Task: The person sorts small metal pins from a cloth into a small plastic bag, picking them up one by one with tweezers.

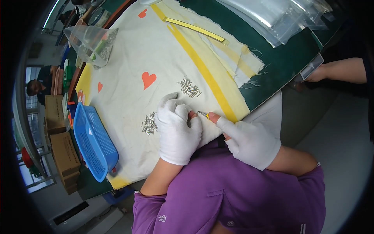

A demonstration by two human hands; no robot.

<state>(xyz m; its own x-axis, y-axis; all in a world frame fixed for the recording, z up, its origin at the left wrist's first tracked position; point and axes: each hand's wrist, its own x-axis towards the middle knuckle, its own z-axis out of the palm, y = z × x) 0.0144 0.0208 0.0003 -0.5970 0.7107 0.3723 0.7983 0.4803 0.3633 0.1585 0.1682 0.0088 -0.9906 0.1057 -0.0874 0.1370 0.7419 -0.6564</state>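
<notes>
My left hand [177, 130], in a white glove with bare fingertips, is closed in a pinch; whatever lies between the fingers is too small to make out. Facing it, my gloved right hand [251, 142] grips a slim pointed metal tool with a yellow part [207, 115]. Its tip reaches close to the left fingertips. Just beyond the left hand lies a pile of small silver metal pins [189, 87]. A second pile of similar pins [149, 124] sits at that hand's left side, partly behind the glove. Both piles rest on a white cloth [124, 113] with red hearts and yellow bands.
A blue plastic basket [95, 142] stands at the left table edge. Farther back is a clear plastic bag [93, 45] holding small parts. A yellow strip [194, 29] lies across the cloth, with clear plastic bags [269, 19] at far right. Another person's arm [343, 70] shows at right.
</notes>
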